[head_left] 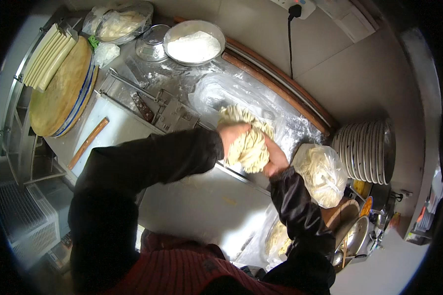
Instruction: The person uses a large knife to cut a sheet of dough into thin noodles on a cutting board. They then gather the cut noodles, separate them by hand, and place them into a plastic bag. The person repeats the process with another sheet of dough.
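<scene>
A thick bundle of pale fresh noodles (248, 149) hangs between my hands above the steel worktop (177, 77). My left hand (230, 135) grips it from the left, with part of the fingers hidden by the strands. My right hand (277, 156) closes around its right side. More noodle strands show beyond my hands, over a floury clear plastic sheet or bag (216, 88). Just left of the bundle is a metal fixture with rods (179, 114). A knotted plastic bag of noodles (323, 175) sits right of my right hand.
A bowl of flour (193, 48) and a kitchen scale (150, 52) stand at the back. Round wooden boards (61, 96) lean at the left; a wooden stick (88, 143) lies nearby. Stacked plates (361, 151) stand at right, beyond a wooden rail (277, 92). Metal bowls (356, 236) sit lower right.
</scene>
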The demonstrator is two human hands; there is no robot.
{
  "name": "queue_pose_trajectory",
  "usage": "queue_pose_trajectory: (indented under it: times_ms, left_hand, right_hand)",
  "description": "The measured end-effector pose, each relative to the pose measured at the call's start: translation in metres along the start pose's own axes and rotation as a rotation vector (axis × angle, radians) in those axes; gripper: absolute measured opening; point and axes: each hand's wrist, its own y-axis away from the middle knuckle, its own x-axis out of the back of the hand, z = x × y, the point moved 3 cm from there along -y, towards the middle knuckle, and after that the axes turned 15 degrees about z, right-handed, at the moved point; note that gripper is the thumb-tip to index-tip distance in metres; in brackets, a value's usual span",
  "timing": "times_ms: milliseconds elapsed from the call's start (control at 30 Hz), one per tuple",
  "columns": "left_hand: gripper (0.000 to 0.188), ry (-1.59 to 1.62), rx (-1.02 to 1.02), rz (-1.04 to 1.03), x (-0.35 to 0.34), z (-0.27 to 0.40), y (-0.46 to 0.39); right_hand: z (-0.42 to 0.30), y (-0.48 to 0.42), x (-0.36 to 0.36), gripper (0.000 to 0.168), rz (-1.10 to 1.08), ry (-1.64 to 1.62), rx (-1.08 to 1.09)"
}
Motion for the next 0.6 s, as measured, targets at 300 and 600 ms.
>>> queue_pose_trajectory:
  times_ms: [300,600]
  left_hand:
    - [0.025,0.036,-0.284,-0.049,0.021,-0.026,0.073]
    - [0.03,-0.174,0.058,-0.268,-0.014,0.072,-0.099]
  right_hand:
    - [0.031,0.066,-0.015,0.036,0.002,0.055,-0.044]
    - [-0.051,-0.066,-0.008,0.035,0.011,0.054,0.108]
